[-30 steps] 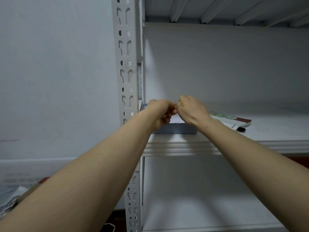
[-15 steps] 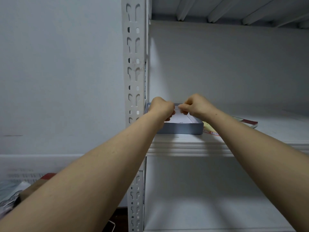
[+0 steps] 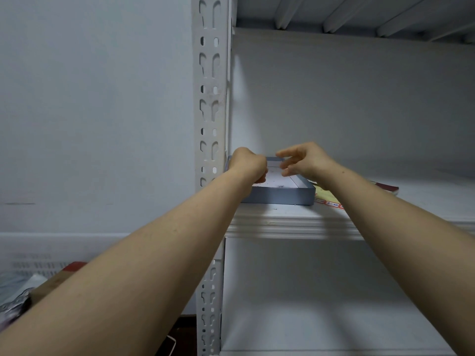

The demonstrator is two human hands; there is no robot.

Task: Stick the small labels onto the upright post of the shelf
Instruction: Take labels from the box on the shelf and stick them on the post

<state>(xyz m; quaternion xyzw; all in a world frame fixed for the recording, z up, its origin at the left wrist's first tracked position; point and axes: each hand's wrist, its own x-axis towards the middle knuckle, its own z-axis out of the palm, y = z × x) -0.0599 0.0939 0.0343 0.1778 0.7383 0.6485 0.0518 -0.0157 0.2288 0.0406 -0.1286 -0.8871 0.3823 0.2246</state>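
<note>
The white slotted upright post (image 3: 210, 98) of the shelf stands left of centre. Right beside it on the shelf board (image 3: 290, 222) sits a shallow grey-blue box (image 3: 280, 195) with a white inside. My left hand (image 3: 248, 165) hovers over the box's left part with its fingers curled under; whatever they hold is hidden behind the hand. My right hand (image 3: 304, 160) floats over the box's middle, thumb and fingers loosely spread and pointing left toward the left hand, a small gap between them. No label shows plainly in either hand.
A yellow and red booklet (image 3: 331, 199) lies on the shelf right of the box, partly under my right forearm. Another shelf board (image 3: 321, 327) lies below. A white wall is to the left, with a cardboard box and clutter (image 3: 38, 286) at the lower left.
Both hands were pinched together over the box. The right hand has pulled slightly away to the right and its fingers have spread. The view has shifted left, so the post and box sit further right.
</note>
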